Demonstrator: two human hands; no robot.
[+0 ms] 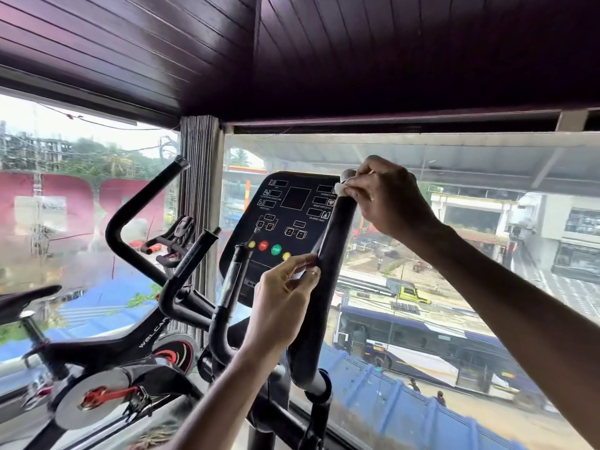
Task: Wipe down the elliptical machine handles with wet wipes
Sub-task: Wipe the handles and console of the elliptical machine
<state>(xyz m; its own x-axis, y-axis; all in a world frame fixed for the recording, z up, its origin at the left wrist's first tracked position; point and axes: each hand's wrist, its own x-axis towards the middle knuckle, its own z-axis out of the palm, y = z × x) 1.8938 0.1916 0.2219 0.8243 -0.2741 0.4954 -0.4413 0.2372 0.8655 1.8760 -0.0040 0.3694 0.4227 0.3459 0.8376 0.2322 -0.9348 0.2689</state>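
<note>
**Q:** Where do your hands stand?

**A:** They are apart, both on one bar. Your right hand (389,196) is at the top with its fingers curled. Your left hand (285,297) is lower, at mid-height.

**Q:** And the items, largest first?

**A:** The elliptical machine's console (289,216) faces you in front of the window (487,254). The right handle (337,241), black and padded, rises just beside the console's right edge. What appears to be the left handle (139,209) stands well apart, with no hand on it. The smallest item is the wet wipe (341,189), a white wad that your right hand clamps against the right handle just below its end cap. Your left thumb and fingers pinch the near edge of the same handle. Something pale sits between them, but I cannot tell what it is.

**Q:** Which step is in hand?

**A:** Probably the wipe of the right handle, with the wipe at the top of a pass. The padding below still seems to need doing.

**Q:** What does the next move call for?

**A:** Draw the wipe down the padding, wrapped round the bar so that the far side is covered. Your left hand should steady the handle, since it may swing. After that comes the left handle.
</note>
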